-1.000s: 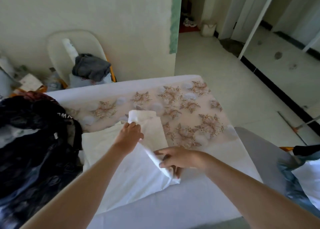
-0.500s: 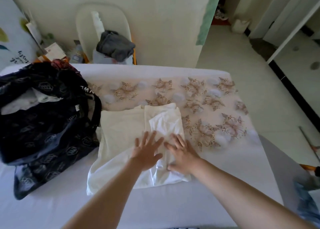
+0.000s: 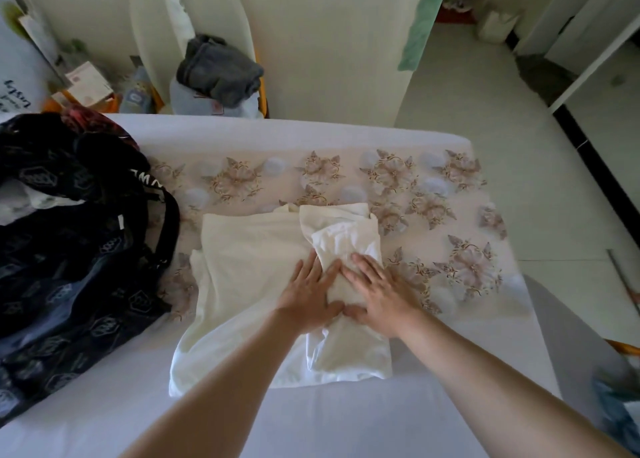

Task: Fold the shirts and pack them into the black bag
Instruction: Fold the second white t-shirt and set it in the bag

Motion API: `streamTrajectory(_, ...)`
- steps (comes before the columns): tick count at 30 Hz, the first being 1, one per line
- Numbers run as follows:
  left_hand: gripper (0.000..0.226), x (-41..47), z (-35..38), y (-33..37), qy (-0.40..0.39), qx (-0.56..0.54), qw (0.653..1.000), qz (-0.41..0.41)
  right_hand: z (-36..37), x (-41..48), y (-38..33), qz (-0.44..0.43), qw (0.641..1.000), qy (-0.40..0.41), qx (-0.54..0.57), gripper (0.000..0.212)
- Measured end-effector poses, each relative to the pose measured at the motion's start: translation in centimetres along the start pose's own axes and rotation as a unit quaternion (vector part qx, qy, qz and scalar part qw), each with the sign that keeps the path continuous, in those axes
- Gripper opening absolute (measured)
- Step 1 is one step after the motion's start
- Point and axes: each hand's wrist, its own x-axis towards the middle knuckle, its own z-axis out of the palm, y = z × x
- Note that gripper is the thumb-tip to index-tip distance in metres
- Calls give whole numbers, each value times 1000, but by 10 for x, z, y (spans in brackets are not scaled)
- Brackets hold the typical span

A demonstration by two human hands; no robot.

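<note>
White shirt [image 3: 249, 260] mid-bed [image 3: 346, 423], part-folded, is pressed flat by L hand [image 3: 308, 295] & R hand [image 3: 377, 295], fingers straight, nothing gripped; black bag [image 3: 69, 249] at left edge; risk: loose fold may be sprung open when pressure is released.

A bed [image 3: 311, 419] under a white sheet fills the foreground, with a beige floral cloth [image 3: 391, 177] spread across its far half. Behind the bed, against the cream wall [image 3: 329, 42], stands a pale chair [image 3: 149, 21] with a crumpled grey garment [image 3: 218, 69] heaped on its seat. Left of the chair lie a small printed box [image 3: 88, 80] and a plastic bottle [image 3: 138, 92]. A green strip [image 3: 424, 21] runs down the wall's corner; beyond it are pale floor tiles [image 3: 485, 118] crossed by a black band [image 3: 595, 166]
</note>
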Motion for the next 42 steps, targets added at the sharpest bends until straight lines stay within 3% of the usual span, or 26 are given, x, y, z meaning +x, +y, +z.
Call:
streamTrajectory(5, 81, 19, -6, 18, -8, 30, 999, -16, -17, -7, 27, 21, 999, -22, -15, 83)
streamTrajectory(8, 72, -2, -6, -6, 11, 44, 997, -64, -28, -4, 14, 5, 999, 30, -30, 75)
streamTrajectory(11, 71, -44, 0, -52, 9, 34, 993, -109, -32, 11, -16, -45, 997, 56, -10, 75)
streamTrajectory(14, 81, -93, 2, -89, 24, 28, 989, -144, -30, 27, -61, -125, 992, 12, -1, 74)
streamTrajectory(16, 76, -119, 2, -102, 38, -4, 985, -171, -31, 35, -94, -139, 990, -24, -20, 67)
streamTrajectory(19, 63, -148, 0, -107, 91, -115, 964, -221, -44, 45, -142, -130, 991, 36, -15, 55)
streamTrajectory(21, 69, -159, -1, -105, 132, -177, 942, -254, -60, 58, -168, -157, 983, 76, -63, 43)
streamTrajectory(23, 71, -163, -2, -102, 149, -223, 919, -288, -76, 76, -188, -226, 963, 73, -127, 58)
streamTrajectory(27, 68, -166, 0, -100, 135, -302, 884, -330, -103, 109, -213, -309, 922, 43, -229, 66)
streamTrajectory(31, 59, -165, -2, -101, 119, -317, 869, -360, -93, 128, -214, -301, 890, 29, -341, 79)
streamTrajectory(33, 48, -163, -10, -103, 95, -317, 866, -374, -90, 127, -209, -290, 877, 55, -379, 73)
streamTrajectory(37, 36, -163, -38, -102, 10, -279, 900, -335, -107, 115, -190, -293, 863, 100, -400, 25)
streamTrajectory(42, 32, -144, -93, -69, -63, -322, 924, -194, -130, 93, -128, -255, 872, 235, -345, 26)
